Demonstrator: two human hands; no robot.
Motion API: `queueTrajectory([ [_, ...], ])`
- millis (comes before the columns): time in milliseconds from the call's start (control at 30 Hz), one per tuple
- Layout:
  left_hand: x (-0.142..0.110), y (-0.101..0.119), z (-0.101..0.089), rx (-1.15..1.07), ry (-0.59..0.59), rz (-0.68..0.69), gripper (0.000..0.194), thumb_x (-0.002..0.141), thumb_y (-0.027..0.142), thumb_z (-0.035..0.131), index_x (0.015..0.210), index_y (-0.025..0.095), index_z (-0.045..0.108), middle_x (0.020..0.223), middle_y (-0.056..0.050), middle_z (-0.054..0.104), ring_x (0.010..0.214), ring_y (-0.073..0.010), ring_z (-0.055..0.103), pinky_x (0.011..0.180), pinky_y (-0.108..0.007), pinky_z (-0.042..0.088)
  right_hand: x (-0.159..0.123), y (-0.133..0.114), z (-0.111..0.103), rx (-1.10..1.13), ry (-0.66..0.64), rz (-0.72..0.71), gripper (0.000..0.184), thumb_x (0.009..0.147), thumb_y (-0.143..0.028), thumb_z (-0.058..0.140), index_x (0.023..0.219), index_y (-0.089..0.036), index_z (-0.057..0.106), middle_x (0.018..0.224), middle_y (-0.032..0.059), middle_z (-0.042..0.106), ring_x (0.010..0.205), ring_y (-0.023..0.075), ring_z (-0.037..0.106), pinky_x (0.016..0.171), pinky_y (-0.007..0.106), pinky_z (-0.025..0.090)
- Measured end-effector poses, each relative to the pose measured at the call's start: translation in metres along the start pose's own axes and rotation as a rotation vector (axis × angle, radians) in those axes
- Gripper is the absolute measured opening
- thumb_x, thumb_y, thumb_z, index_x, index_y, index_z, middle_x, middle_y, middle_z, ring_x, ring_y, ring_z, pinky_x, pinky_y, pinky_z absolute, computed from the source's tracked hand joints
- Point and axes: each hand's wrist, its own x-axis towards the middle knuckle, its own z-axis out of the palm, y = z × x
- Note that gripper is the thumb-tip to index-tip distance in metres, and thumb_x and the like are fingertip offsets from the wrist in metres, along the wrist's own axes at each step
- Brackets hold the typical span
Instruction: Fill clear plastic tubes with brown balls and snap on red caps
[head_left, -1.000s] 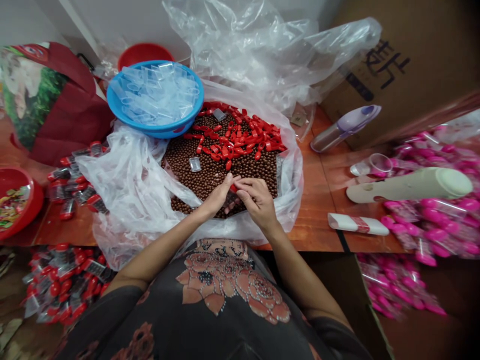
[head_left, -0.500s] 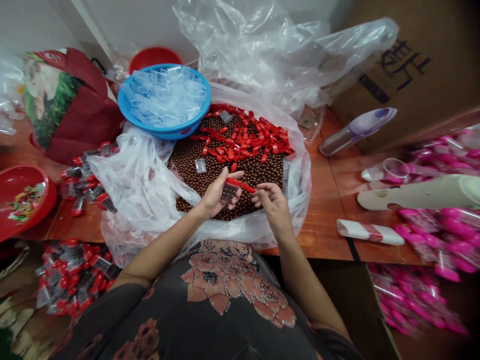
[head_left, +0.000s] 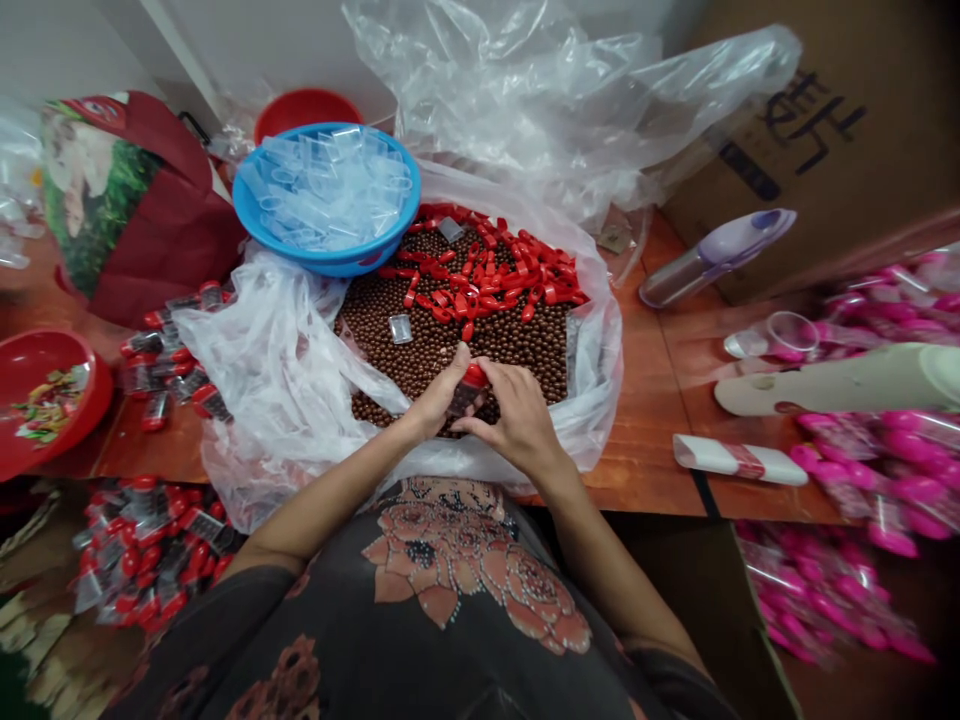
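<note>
My left hand [head_left: 433, 398] and my right hand [head_left: 513, 420] meet over a heap of small brown balls [head_left: 420, 345] in a clear plastic bag [head_left: 277, 370]. Between them they grip a small clear box filled with brown balls, with a red cap [head_left: 474, 376] on its top end. My right hand's fingers press on the cap. A pile of loose red caps [head_left: 495, 275] lies on the far side of the balls. A blue bowl [head_left: 326, 200] of empty clear boxes rests on the bag's far left rim.
Filled red-capped boxes [head_left: 169, 350] lie left of the bag, more in a heap [head_left: 142, 555] below the table edge. A red dish [head_left: 37, 395] is far left. Pink-capped boxes [head_left: 870, 450], a lilac scoop [head_left: 712, 255], a cardboard carton [head_left: 825, 120] stand right.
Half a second ago my left hand held the box up with the red cap angled at its top and my right hand apart. Now both hands are together, lower, with the cap pressed on.
</note>
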Motion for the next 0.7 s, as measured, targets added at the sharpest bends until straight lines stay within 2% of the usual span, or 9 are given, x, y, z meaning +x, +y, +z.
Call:
queueTrajectory([
  [100, -0.001, -0.003, -0.001, 0.003, 0.054, 0.02, 0.051, 0.086, 0.063, 0.048, 0.076, 0.014, 0.058, 0.057, 0.0, 0.055, 0.045, -0.008, 0.047, 0.042, -0.019, 0.035, 0.001, -0.005, -0.001, -0.112, -0.035, -0.019, 0.076, 0.083, -0.05, 0.065, 0.143, -0.014, 0.036, 0.133, 0.0169, 0.055, 0.119, 0.0329, 0.05, 0.099, 0.049, 0.043],
  [267, -0.002, -0.004, -0.002, -0.067, 0.127, 0.07, 0.036, 0.089, 0.049, 0.049, 0.087, 0.015, 0.06, 0.06, 0.001, 0.056, 0.049, -0.0085, 0.049, 0.046, -0.019, 0.038, 0.01, -0.01, -0.002, -0.233, -0.069, -0.095, 0.068, 0.084, -0.045, 0.063, 0.137, -0.009, 0.04, 0.125, 0.0194, 0.058, 0.111, 0.0335, 0.052, 0.092, 0.047, 0.044],
  [500, -0.011, 0.003, -0.007, -0.157, 0.176, 0.061, 0.035, 0.085, 0.049, 0.053, 0.087, 0.015, 0.06, 0.055, 0.003, 0.05, 0.045, -0.0079, 0.044, 0.041, -0.018, 0.032, 0.026, 0.0, 0.015, -0.247, 0.008, -0.321, 0.054, 0.083, -0.043, 0.059, 0.121, -0.006, 0.052, 0.107, 0.0194, 0.064, 0.095, 0.0308, 0.056, 0.082, 0.042, 0.046],
  [600, -0.016, -0.001, -0.009, -0.174, 0.199, 0.059, 0.037, 0.086, 0.048, 0.05, 0.096, 0.015, 0.062, 0.053, 0.003, 0.047, 0.042, -0.0074, 0.041, 0.04, -0.017, 0.03, 0.03, 0.0, 0.025, -0.221, -0.037, -0.345, 0.053, 0.082, -0.048, 0.057, 0.116, -0.006, 0.056, 0.101, 0.0189, 0.065, 0.091, 0.0308, 0.057, 0.079, 0.043, 0.046],
  [700, -0.021, -0.001, -0.018, -0.139, 0.23, 0.059, 0.043, 0.089, 0.051, 0.046, 0.108, 0.015, 0.062, 0.055, 0.003, 0.048, 0.042, -0.0076, 0.041, 0.041, -0.018, 0.032, 0.032, -0.007, 0.034, -0.147, -0.14, -0.305, 0.06, 0.083, -0.049, 0.056, 0.127, -0.008, 0.051, 0.107, 0.0186, 0.065, 0.097, 0.0314, 0.058, 0.084, 0.044, 0.047],
])
